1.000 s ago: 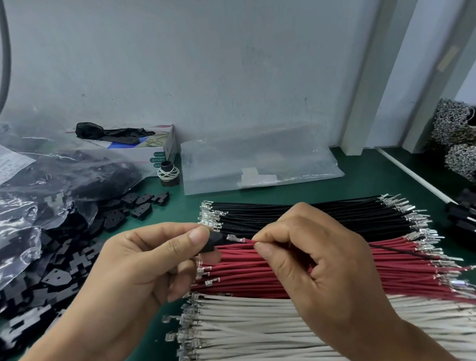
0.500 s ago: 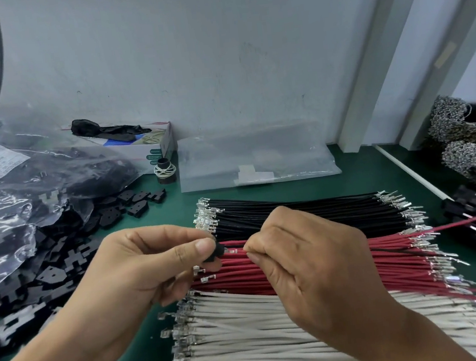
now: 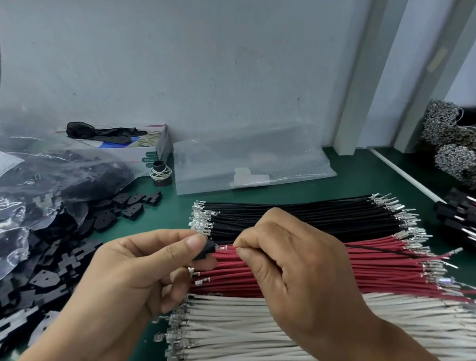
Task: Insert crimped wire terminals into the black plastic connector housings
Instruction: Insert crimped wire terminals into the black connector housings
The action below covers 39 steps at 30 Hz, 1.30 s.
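Both hands clamped — left hand (image 3: 141,280) on black housing (image 3: 206,250), right hand (image 3: 294,266) on red wire (image 3: 226,248); the terminal, exposed earlier, now sits inside — insertion nearly complete.

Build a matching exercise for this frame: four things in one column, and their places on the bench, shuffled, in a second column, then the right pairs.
Things:
1. black wires
2. white wires
3. clear plastic bag
4. loose black housings

Places:
A. flat against the back wall
B. nearest row of the three wire rows
C. heaped at the left of the bench
D. farthest row of the three wire rows

Pairs: 1-D, 2-B, 3-A, 4-C

Between the black and white rows lie the red wires. The left hand pinches one housing; the right hand pinches a wire at it.
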{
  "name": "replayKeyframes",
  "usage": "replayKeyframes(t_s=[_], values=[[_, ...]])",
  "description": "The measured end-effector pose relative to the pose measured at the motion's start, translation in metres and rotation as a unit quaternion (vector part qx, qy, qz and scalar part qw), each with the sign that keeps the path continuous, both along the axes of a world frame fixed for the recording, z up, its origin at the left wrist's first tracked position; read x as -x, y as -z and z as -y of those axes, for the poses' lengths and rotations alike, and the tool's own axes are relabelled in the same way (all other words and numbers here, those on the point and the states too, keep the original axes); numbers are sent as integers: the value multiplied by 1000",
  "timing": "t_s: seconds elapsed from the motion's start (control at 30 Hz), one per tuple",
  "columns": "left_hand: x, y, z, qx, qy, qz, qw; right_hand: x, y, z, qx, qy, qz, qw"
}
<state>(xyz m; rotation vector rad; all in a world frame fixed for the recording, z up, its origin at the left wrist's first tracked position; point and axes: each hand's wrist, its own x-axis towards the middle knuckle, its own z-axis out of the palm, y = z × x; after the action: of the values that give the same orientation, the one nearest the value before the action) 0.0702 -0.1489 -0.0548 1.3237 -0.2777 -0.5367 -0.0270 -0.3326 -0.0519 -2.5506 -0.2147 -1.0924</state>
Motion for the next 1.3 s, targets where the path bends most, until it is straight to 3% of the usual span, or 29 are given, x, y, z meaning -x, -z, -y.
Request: replayKeyframes(t_s=[0.17, 0.37, 0.57, 0.63, 0.7, 0.77, 0.87, 1.03, 1.17, 1.3], values=[[1, 1, -1, -6, -4, 9, 1000, -2, 1, 4, 107, 15, 27, 994], [2, 0, 1, -3, -7, -4, 1000, -1, 1, 2, -57, -32, -7, 998], [11, 0, 4, -4, -38, 130, 991, -2, -1, -1, -26, -16, -17, 999], [11, 0, 3, -54, -43, 285, 956, -1, -1, 3, -36, -8, -26, 999], [10, 2, 1, -134, -44, 446, 884, 0, 0, 8, -67, -11, -46, 997], [7, 4, -1, -176, -47, 500, 846, 1, 1, 11, -81, -17, -67, 994], [4, 7, -3, -191, -51, 472, 859, 1, 0, 12, -60, -18, -70, 996], [4, 10, -2, -116, -14, 419, 901, -1, -1, 6, -32, -27, -38, 998], [4, 9, -2, -141, -1, 432, 891, 1, -1, 6, -15, -40, -50, 998], [2, 8, 1, -159, -32, 458, 874, 5, -19, 13, 92, 23, 0, 996]])
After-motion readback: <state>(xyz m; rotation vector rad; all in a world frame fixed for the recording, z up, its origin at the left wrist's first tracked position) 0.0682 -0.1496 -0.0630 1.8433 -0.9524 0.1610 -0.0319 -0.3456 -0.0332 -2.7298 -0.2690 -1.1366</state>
